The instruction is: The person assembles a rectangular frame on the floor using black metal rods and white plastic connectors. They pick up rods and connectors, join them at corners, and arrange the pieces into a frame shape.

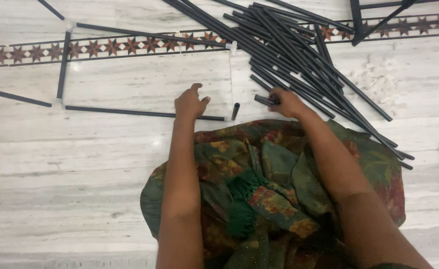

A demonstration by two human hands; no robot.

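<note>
Black rods point(299, 55) heaped far right, right hand point(285, 102) closed on one end; left hand point(189, 103) half open, pressing frame rod point(145, 113). Might roll, could tangle the pile.

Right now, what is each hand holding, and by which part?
The right hand grips a black rod near its end. The left hand rests on another rod on the floor, not clearly gripping it.
</note>
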